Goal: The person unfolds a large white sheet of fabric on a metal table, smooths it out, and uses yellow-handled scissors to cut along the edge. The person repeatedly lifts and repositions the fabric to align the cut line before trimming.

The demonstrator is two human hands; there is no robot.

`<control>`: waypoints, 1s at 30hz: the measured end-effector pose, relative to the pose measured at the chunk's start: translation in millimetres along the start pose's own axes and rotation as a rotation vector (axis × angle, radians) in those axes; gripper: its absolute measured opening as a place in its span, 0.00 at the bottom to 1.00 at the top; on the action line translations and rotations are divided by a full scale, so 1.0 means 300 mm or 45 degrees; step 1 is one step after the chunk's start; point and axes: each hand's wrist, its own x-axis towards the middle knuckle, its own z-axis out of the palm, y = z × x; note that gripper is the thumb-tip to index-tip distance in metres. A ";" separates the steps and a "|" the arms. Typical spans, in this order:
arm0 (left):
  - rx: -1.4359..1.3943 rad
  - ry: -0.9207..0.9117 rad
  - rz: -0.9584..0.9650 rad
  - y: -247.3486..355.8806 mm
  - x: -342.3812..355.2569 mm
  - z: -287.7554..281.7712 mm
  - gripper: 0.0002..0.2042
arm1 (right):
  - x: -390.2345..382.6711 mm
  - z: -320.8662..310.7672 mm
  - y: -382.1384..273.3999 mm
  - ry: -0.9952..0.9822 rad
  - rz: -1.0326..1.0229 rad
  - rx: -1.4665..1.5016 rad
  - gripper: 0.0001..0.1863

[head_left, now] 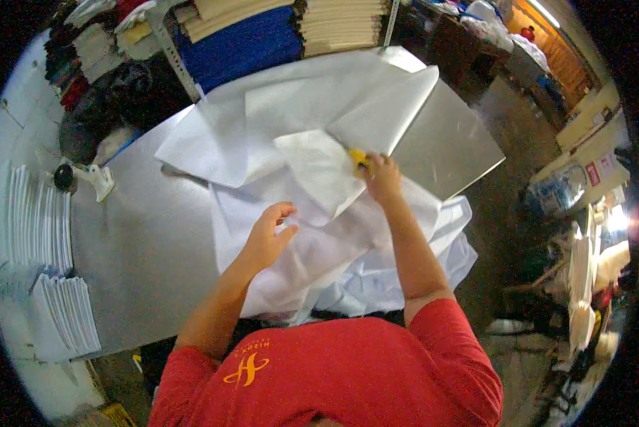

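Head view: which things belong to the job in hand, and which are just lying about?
Seemingly in the job:
white cloth, spread in loose layers
yellow tool, in the right hand
metal table, under the cloth

Apparently lying about:
blue stack
cream stack, beside the blue one
white stacks, far left

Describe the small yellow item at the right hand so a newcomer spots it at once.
Start at the grey table, with rumpled white cloth across it. Near the cloth's middle, the person's right hand holds the small yellow item. Its bright yellow stands out against the surrounding white.
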 end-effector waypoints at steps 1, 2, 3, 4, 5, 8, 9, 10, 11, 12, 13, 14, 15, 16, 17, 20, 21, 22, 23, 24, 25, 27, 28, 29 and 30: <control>-0.054 0.104 -0.131 -0.012 0.063 0.080 0.19 | 0.011 0.019 0.047 -0.220 0.106 -0.041 0.22; -0.123 0.229 -0.224 -0.030 0.125 0.160 0.21 | 0.009 0.026 0.094 -0.369 0.042 -0.034 0.24; -0.205 0.333 -0.304 -0.055 0.176 0.222 0.23 | 0.000 0.033 0.128 -0.280 -0.106 -0.123 0.25; -0.009 0.406 -0.361 -0.082 0.208 0.273 0.26 | -0.007 0.024 0.172 -0.177 -0.201 -0.062 0.23; 0.173 0.463 -0.395 -0.113 0.236 0.309 0.29 | -0.009 0.016 0.208 -0.149 -0.266 -0.070 0.22; 0.534 0.631 -0.486 -0.180 0.277 0.364 0.34 | -0.011 -0.037 0.350 -0.125 -0.269 -0.147 0.16; 0.528 0.685 -0.521 -0.191 0.275 0.368 0.33 | -0.005 -0.051 0.401 -0.135 -0.232 -0.166 0.14; 0.502 0.723 -0.577 -0.199 0.269 0.365 0.33 | 0.004 -0.061 0.451 -0.127 -0.202 -0.198 0.13; 0.499 0.661 -0.565 -0.199 0.261 0.364 0.30 | 0.013 -0.074 0.514 -0.094 -0.198 -0.226 0.12; 0.478 0.584 -0.575 -0.197 0.250 0.360 0.28 | 0.031 -0.081 0.571 -0.077 -0.093 -0.238 0.11; 0.427 0.546 -0.530 -0.189 0.240 0.361 0.26 | 0.049 -0.086 0.628 -0.040 -0.014 -0.245 0.10; 0.610 0.521 -0.502 -0.182 0.227 0.363 0.23 | 0.064 -0.091 0.686 0.040 0.018 -0.250 0.11; 0.760 0.534 -0.421 -0.173 0.213 0.368 0.21 | 0.078 -0.094 0.740 0.081 0.089 -0.264 0.12; 0.912 0.540 -0.351 -0.166 0.199 0.373 0.18 | 0.091 -0.095 0.788 0.157 0.100 -0.288 0.11; 0.874 0.577 -0.324 -0.160 0.185 0.376 0.17 | 0.104 -0.096 0.833 0.181 0.168 -0.329 0.11; 0.723 0.646 -0.330 -0.153 0.138 0.363 0.14 | 0.160 -0.106 0.940 0.178 0.460 -0.456 0.11; 0.658 0.652 -0.353 -0.150 0.123 0.347 0.13 | 0.177 -0.118 0.968 0.184 0.543 -0.421 0.11; 0.583 0.654 -0.366 -0.144 0.108 0.325 0.13 | 0.192 -0.131 0.982 0.211 0.611 -0.398 0.12; 0.385 0.626 -0.467 -0.133 0.096 0.305 0.12 | 0.212 -0.148 0.985 0.136 0.643 -0.349 0.13; 0.174 0.589 -0.555 -0.115 0.085 0.280 0.12 | 0.229 -0.170 0.974 0.079 0.660 -0.315 0.14; -0.069 0.547 -0.622 -0.091 0.078 0.261 0.11 | 0.240 -0.195 0.949 0.009 0.695 -0.291 0.16; 0.128 0.697 -0.547 -0.019 0.071 0.253 0.11 | 0.254 -0.236 0.833 0.181 0.593 -0.171 0.24; 0.202 0.759 -0.591 0.027 0.073 0.259 0.11 | 0.258 -0.261 0.752 0.268 0.434 -0.029 0.25; 0.368 0.788 -0.252 0.076 0.079 0.277 0.11 | 0.247 -0.286 0.662 0.293 0.351 0.105 0.27; 0.519 0.797 -0.004 0.128 0.093 0.306 0.12 | 0.220 -0.302 0.556 0.233 0.026 0.342 0.28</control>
